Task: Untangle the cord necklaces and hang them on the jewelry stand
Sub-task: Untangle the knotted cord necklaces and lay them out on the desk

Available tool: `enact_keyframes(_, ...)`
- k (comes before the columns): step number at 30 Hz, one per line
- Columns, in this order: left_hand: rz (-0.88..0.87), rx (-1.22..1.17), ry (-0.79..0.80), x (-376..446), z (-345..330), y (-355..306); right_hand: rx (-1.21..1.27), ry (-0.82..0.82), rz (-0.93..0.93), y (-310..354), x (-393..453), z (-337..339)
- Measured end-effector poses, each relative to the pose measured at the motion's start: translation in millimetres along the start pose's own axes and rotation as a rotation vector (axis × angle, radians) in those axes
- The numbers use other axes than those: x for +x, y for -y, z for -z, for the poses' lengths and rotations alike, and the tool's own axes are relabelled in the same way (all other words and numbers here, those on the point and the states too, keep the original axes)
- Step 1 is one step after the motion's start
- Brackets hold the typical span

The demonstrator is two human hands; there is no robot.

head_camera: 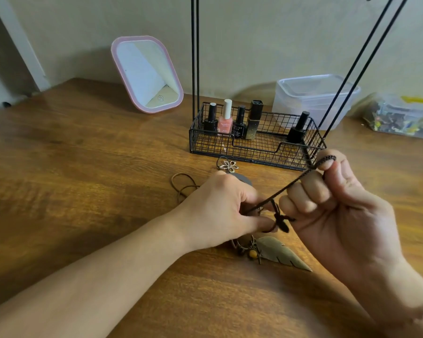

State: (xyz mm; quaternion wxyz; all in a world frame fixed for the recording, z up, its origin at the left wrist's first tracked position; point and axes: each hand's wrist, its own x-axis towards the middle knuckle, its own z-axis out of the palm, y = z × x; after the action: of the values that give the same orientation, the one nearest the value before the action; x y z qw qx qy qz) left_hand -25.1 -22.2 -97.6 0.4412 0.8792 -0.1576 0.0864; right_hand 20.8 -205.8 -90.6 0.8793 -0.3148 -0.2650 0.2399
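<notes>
Dark braided cord (300, 178) is light, limp, grippy; best held beside the knot (280, 217), not by the pendants. It runs taut above the table (83, 167). Right hand (340, 203) pinches its loop end high; left hand (220, 211) pinches near the knot. Thin, dark brown, leaf pendant (281, 252) below. Stand (254, 142) just behind, nothing visibly hung.

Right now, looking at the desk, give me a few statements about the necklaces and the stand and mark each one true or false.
1. Both hands grip the dark cord. True.
2. The leaf pendant hangs on the jewelry stand. False: it lies on the table.
3. The pink bottle stands in the wire basket. True.
4. The flower pendant sits inside the basket. False: it lies on the table in front of it.
</notes>
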Motion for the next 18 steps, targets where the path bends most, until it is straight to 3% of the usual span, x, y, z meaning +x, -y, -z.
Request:
enact_keyframes(7, 0.017, -0.073, 0.055, -2, 4, -6, -0.262, -0.004, 0.029, -3, -1, -5)
enact_keyframes(12, 0.057, -0.105, -0.041, -2, 9, -6, -0.563, -0.169, 0.178, 13, -6, -11)
enact_keyframes(18, 0.047, 0.095, 0.030, 0, 17, 3, -0.533, -0.201, 0.283, 52, -2, 17)
